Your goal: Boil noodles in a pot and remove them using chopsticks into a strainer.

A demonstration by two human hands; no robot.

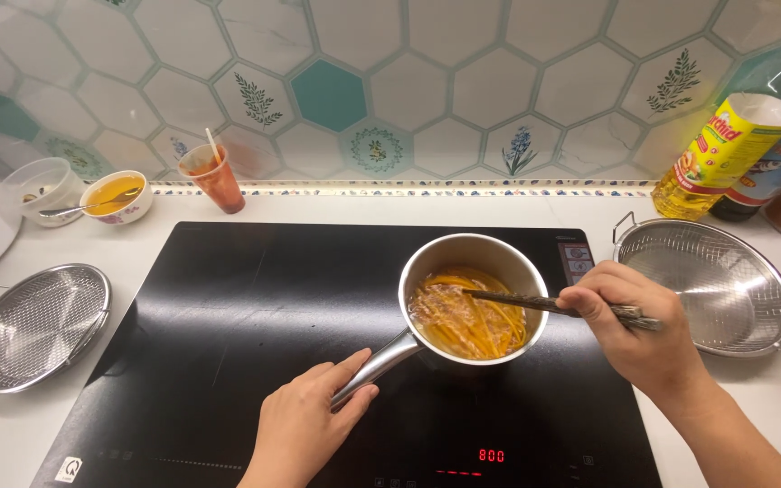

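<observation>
small steel saucepan (472,271) of orange strands in bubbling liquid, mid black induction hob (228,307) | left hand (305,420) curled on its long handle | right hand (630,321) pinching dark chopsticks (535,303) | probably hot, sloshy; grab the handle only

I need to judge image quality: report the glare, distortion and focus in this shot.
Head view: even, bright lighting; the black cooktop mirrors the wall tiles faintly, the saucepan rim shines, and soft shadows sit under the left hand and right hand. Wide-lens bending curves the counter edge; focus is sharp throughout.
</observation>
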